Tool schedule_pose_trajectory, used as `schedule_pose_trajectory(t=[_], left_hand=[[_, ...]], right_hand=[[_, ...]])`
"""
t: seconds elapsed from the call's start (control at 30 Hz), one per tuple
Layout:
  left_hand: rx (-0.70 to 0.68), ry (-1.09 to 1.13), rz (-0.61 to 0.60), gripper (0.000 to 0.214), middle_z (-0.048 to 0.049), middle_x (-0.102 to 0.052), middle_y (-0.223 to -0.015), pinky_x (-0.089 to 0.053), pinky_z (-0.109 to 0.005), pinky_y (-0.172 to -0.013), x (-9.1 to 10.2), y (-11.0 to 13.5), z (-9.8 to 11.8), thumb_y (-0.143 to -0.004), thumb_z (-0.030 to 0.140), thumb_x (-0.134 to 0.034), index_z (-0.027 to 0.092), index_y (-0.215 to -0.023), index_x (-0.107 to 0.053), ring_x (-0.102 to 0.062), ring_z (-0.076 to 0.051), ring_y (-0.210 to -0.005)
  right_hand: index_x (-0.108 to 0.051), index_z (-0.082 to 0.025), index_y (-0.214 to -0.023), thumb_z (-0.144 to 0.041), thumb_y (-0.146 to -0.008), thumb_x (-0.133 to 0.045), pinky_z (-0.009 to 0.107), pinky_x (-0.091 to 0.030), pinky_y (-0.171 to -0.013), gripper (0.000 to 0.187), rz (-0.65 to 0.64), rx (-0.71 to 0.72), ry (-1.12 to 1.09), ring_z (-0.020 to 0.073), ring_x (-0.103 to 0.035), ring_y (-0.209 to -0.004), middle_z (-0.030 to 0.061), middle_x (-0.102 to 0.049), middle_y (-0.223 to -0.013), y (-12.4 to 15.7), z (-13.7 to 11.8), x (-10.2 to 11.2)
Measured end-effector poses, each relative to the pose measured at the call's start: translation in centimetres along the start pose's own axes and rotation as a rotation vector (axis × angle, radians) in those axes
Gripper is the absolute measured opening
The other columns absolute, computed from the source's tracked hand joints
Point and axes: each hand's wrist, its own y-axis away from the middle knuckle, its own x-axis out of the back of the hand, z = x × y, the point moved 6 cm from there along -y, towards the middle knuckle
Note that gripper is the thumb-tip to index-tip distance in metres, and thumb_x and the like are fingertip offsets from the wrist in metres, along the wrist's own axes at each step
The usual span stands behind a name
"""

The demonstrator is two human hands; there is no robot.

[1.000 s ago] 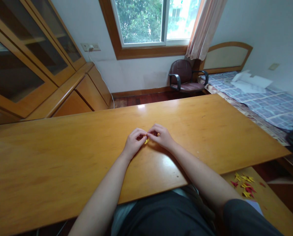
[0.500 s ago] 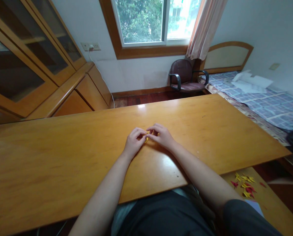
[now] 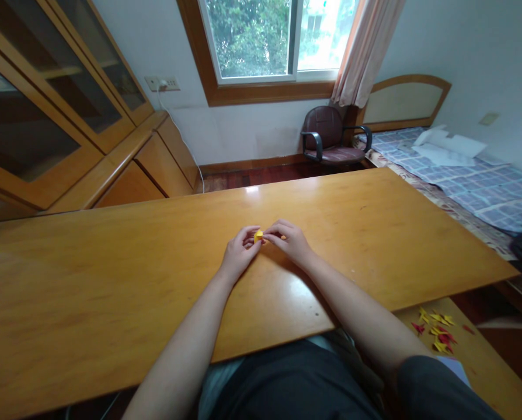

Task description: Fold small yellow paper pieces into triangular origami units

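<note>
A small folded piece of yellow paper [image 3: 258, 235] is held up between my two hands, over the middle of the wooden table [image 3: 125, 280]. My left hand [image 3: 240, 247] is closed on its left side, thumb in front and fingers behind. From the right, the thumb and fingertips of my right hand [image 3: 289, 240] pinch its edge. The fingers cover part of the paper, so its full shape cannot be made out.
On a lower surface at the bottom right lie several yellow and red folded paper figures [image 3: 440, 331] beside a pale sheet [image 3: 453, 368]. Beyond the table stand a brown armchair [image 3: 331, 137], a bed [image 3: 471, 181] with white sheets on it, and a glass-door cabinet [image 3: 90, 140].
The yellow paper has been turned up between the fingers and shows a broader face above my left thumb. My hands have shifted only slightly.
</note>
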Motion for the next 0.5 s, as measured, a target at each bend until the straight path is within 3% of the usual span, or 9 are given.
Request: schedule_pose_trajectory(t=[0.3,0.5], left_hand=[[-0.049,-0.160,-0.066,0.030,-0.0058,-0.074,-0.102,-0.057,-0.033,-0.086,0.0,0.3,1.0,-0.087,0.033,-0.061,0.020,-0.113,-0.068,-0.072,-0.020,-0.089],[-0.018,-0.056,-0.121,0.034,-0.0060,-0.075,-0.101,-0.058,-0.032,-0.082,-0.2,0.4,1.1,-0.089,0.037,-0.058,0.019,-0.116,-0.066,-0.072,-0.019,-0.085]], right_hand=[[-0.073,-0.020,-0.088,-0.029,-0.087,-0.066,0.025,-0.046,-0.065,0.011,-0.057,-0.021,0.015,0.0121,-0.055,-0.069,0.0025,-0.061,-0.082,0.1,0.5,-0.6],[-0.071,-0.019,-0.087,-0.032,-0.089,-0.063,0.026,-0.046,-0.067,0.015,-0.054,-0.040,0.025,0.0129,-0.056,-0.070,0.0028,-0.062,-0.080,0.1,0.4,-0.4]])
